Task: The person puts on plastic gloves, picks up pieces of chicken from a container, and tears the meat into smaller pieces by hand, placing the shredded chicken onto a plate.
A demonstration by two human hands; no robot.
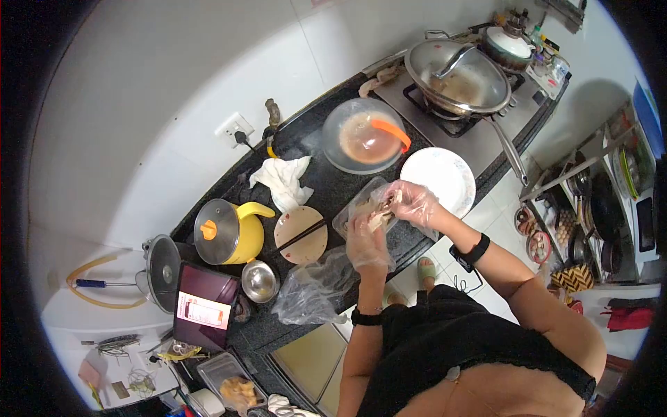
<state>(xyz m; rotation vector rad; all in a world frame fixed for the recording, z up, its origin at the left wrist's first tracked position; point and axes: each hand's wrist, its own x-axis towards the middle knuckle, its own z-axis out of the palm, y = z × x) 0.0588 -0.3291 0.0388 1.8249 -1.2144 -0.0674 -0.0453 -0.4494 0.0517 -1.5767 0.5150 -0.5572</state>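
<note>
Both my hands wear clear plastic gloves and meet over a clear plastic container [342,224] at the counter's front edge. Between them are pale pieces of food [379,219] with darker edges, too small to name. My left hand [367,242] is closed on the near side of the pieces. The fingers of my right hand [411,201] pinch them from the other side. A white plate [441,174] lies just beyond my right hand. To the left are a crumpled clear plastic bag [313,292] and a small plate [299,240] with dark chopsticks [303,236] across it.
A lidded wok [458,80] stands on the stove, its long handle [511,153] reaching past the counter's front. Behind my hands is a bowl under a clear cover [358,163]. A white cloth [283,179], yellow pot [243,236], metal bowl [260,281] and tablet [203,306] are leftward.
</note>
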